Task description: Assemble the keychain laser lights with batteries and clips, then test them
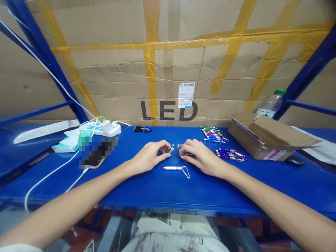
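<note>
My left hand [151, 156] is closed in a pinch, with a small silver piece [171, 149] at its fingertips. My right hand [201, 156] has its fingers curled together around something small, mostly hidden behind them. Between and just beyond the hands lie a few tiny round silver pieces, like button cells [178, 146]. Nearer to me, a silver keychain flashlight [172, 168] with a carabiner clip [186, 172] rests flat on the blue table. To the right of my right hand are several purple keychain flashlights [228, 154], and behind them a row in mixed colours [214, 135].
Black flashlights [142, 129] lie at the back. On the left are a phone [98, 154], a power strip [105, 127], a tissue pack [68, 141] and white cables. An open cardboard box [270, 140], a black mouse [294, 160] and a bottle [271, 104] stand right. A large carton [118, 80] forms the back.
</note>
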A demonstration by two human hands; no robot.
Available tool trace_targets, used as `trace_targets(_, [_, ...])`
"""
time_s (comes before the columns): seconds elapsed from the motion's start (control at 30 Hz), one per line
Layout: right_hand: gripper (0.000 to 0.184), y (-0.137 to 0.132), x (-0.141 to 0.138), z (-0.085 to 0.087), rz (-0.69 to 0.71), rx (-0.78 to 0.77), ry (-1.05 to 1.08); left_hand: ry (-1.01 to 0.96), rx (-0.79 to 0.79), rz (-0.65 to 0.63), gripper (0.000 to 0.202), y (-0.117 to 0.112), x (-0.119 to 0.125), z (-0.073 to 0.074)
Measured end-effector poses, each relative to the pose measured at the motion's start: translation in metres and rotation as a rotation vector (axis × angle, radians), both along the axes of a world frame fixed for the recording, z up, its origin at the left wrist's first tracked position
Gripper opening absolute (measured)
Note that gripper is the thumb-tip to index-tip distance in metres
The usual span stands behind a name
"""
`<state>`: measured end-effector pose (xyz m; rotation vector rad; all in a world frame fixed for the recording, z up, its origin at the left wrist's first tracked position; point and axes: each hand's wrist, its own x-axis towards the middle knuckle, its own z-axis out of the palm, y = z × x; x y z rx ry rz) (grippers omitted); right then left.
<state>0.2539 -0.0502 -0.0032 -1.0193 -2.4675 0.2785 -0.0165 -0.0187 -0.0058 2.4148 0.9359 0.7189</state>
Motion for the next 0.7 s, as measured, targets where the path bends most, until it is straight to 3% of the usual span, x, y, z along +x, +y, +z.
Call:
trace_targets(0.27, [0.009,0.0021,0.0003,-0.0041,-0.065,-0.042,0.281,-0.139,-0.201,-0.043,0.020,-0.0006,0.0031,-0.0008])
trace_targets(0.43, [0.003,0.0037,0.0009,-0.0041,-0.049,0.030,0.251,-0.208,-0.337,-0.101,0.025,-0.0007,0.0046,-0.0013])
trace_targets(0.7, [0.008,0.0023,0.0012,-0.0025,-0.013,0.137,0.209,-0.233,-0.342,-0.109,0.026,-0.0013,0.0057,-0.0034])
